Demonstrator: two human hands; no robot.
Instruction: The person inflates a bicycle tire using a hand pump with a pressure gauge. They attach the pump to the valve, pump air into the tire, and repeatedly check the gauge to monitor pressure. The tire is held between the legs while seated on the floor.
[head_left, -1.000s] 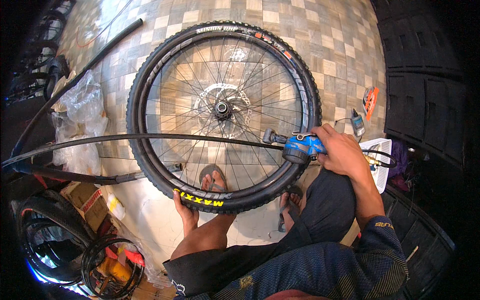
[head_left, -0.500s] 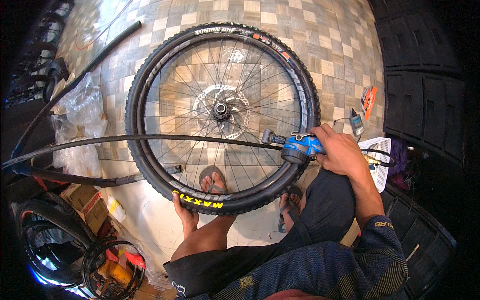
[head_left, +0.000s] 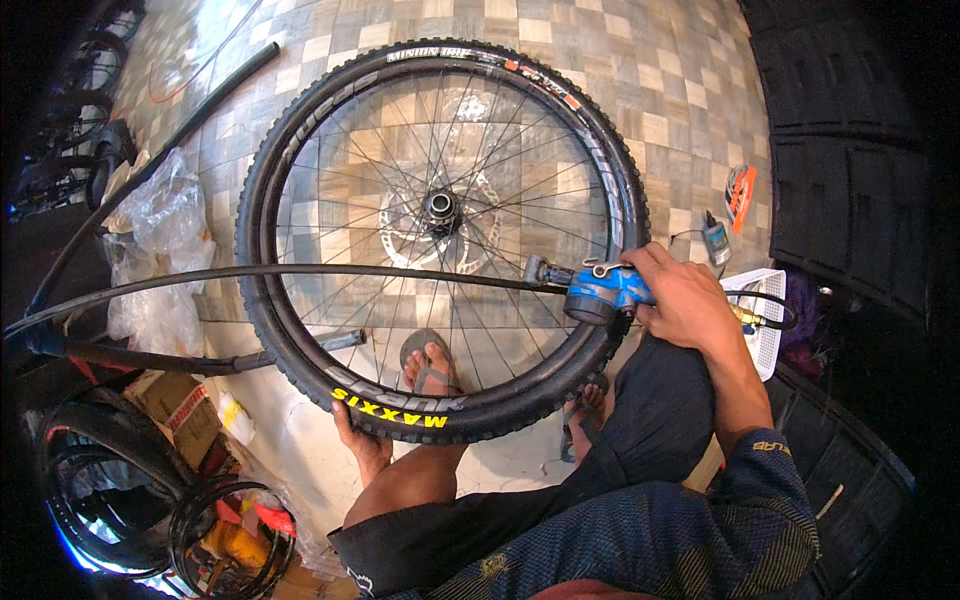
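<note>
A bicycle wheel (head_left: 257, 180) with a knobby black tyre, thin spokes and a brake disc fills the middle of the view, held up over the floor and my feet. At its near left edge my left hand (head_left: 362, 440) grips the tyre; some of its fingers are hidden under the rubber. My right hand (head_left: 685, 305) is wrapped round a blue tyre inflator (head_left: 610, 293) with a round dark gauge and a metal lever. The inflator is over the wheel's right side, and a black hose (head_left: 400, 271) runs from it across the spokes to the left.
Left of the wheel are dark tubes (head_left: 170, 145) and clear plastic bags (head_left: 160, 250). Tyres (head_left: 100, 430) and a cardboard box (head_left: 175, 405) lie at lower left. A small bottle (head_left: 716, 240), an orange card (head_left: 740, 195), a white basket (head_left: 768, 340) and black crates (head_left: 840, 200) are at right.
The wheel's near left side has come up and toward me, so it looks larger. My left hand has shifted slightly left and nearer with it. The right hand and inflator have hardly moved.
</note>
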